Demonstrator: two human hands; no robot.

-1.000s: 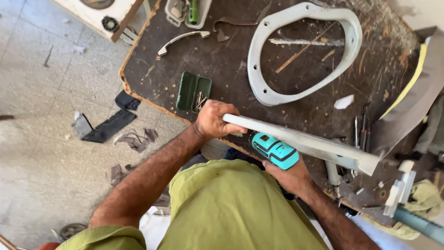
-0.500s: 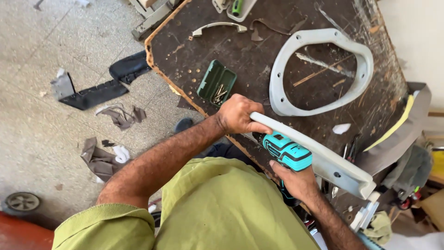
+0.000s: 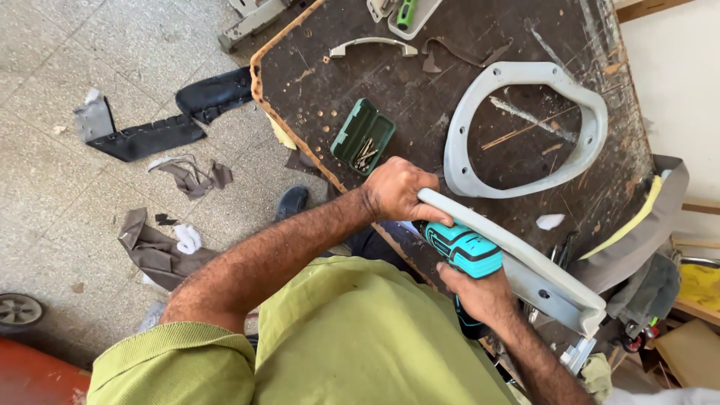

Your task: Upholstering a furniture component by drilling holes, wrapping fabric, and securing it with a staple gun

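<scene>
head view: looking straight down over the person's shoulders at a dark workbench [image 3: 480,45]
left hand [image 3: 396,189]: forearm reaches forward across the bench edge, fingers clenched over the near end of the grey plastic bar [image 3: 517,251], knuckles up
right hand [image 3: 480,296]: elbow tucked in, wrist bent up, fingers wrapped around the grip of the teal cordless drill [image 3: 459,251]
drill: body sits just under the bar, right beside the left fingers; nose points toward them, tip hidden behind the bar
bar: long, pale grey, slightly curved, rounded top edge; runs from the left fingers diagonally past the right hand to the bench's near edge; far end shows a flat open face
grey oval ring [image 3: 525,131]: just beyond the left fingers, flat on the bench, not touching them
green bit case [image 3: 363,136]: open, bits inside, just ahead of the left knuckles
grey handle [image 3: 373,46]: well beyond the fingers, near the bench's far end
floor: fabric scraps [image 3: 142,135] well off to the left-hand side
</scene>
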